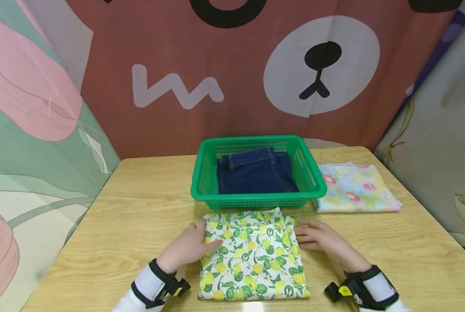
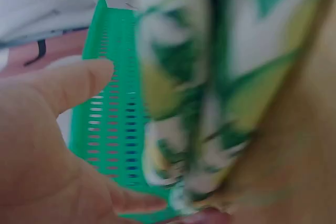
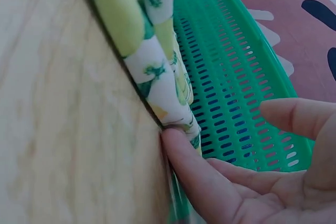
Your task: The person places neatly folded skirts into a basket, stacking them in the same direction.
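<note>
A folded cloth (image 1: 252, 260) with a lemon-and-leaf print lies flat on the table in the head view, a little rumpled along its far edge. My left hand (image 1: 188, 246) is at its left edge, fingers by the far corner. The left thumb stands apart from the fabric in the left wrist view, while fingertips meet the edge low down. On the opposite side my right hand (image 1: 321, 239) touches the right edge with its fingertips. The right wrist view has a finger (image 3: 197, 174) against the layered fold (image 3: 160, 82), its thumb held away.
Just beyond the cloth stands a green plastic basket (image 1: 257, 203) with folded dark blue jeans (image 1: 256, 173) inside. A folded pastel floral cloth (image 1: 357, 188) lies to its right. Printed curtains enclose the wooden table (image 1: 135, 203) at the back and sides.
</note>
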### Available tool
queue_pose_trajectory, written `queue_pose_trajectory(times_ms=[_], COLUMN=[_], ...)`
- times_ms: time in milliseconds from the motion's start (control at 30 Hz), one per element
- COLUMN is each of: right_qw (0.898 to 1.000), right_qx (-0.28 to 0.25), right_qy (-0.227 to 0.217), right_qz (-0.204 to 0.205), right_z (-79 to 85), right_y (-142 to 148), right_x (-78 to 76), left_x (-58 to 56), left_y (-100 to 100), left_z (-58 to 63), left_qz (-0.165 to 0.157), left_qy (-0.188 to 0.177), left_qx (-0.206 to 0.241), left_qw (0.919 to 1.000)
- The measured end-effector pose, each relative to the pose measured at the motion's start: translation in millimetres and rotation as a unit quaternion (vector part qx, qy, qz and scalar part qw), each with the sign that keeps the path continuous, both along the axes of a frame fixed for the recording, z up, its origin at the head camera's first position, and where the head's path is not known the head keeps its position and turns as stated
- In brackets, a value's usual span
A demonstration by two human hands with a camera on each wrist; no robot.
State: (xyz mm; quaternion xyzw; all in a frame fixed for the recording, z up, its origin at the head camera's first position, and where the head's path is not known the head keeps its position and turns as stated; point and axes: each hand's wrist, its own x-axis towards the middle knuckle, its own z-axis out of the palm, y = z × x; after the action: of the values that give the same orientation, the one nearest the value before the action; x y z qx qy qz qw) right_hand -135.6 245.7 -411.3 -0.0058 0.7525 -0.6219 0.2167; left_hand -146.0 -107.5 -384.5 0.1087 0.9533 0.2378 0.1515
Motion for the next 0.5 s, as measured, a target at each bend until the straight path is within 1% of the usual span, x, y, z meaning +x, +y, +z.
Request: queue_pose_trajectory(times_ms=[67,167,233,333,367,400,433,500], right_qw=[1.0,0.997,0.993,0.985,0.982,0.979,0.977,0.973], right_qx=[-0.022,-0.061,-0.092,-0.135,-0.148,-0.16,-0.169,-0.184], right_qy=[-0.002,-0.014,-0.025,-0.035,-0.038,-0.039,-0.04,-0.047], right_qz=[0.016,0.048,0.07,0.101,0.109,0.117,0.124,0.131], right_z=[-0.3,-1.9,-4.3,-8.5,-9.8,-10.8,-12.0,-13.7], right_y=[1,2,3,4,5,5,4,4], right_x=[-0.1,-1.6,-2.3,-3.3,-3.6,-3.8,-4.2,-5.1], left_x=[-1.1,-2.6,-3.3,-3.1,-3.0,-3.2,-3.3,-4.3], left_y=[-3,-5,-6,-7,-8,-9,-9,-10], left_z=[-4.8,-9.5,-12.0,-15.5,-17.0,-18.6,-19.9,-23.2], left_qz=[0.013,0.037,0.051,0.061,0.062,0.06,0.057,0.048], left_qy=[-0.033,-0.069,-0.095,-0.137,-0.156,-0.173,-0.186,-0.215], left_qx=[0.049,0.127,0.187,0.24,0.259,0.278,0.288,0.314], left_qw=[0.9982,0.9888,0.9765,0.9593,0.9511,0.9429,0.9377,0.9233])
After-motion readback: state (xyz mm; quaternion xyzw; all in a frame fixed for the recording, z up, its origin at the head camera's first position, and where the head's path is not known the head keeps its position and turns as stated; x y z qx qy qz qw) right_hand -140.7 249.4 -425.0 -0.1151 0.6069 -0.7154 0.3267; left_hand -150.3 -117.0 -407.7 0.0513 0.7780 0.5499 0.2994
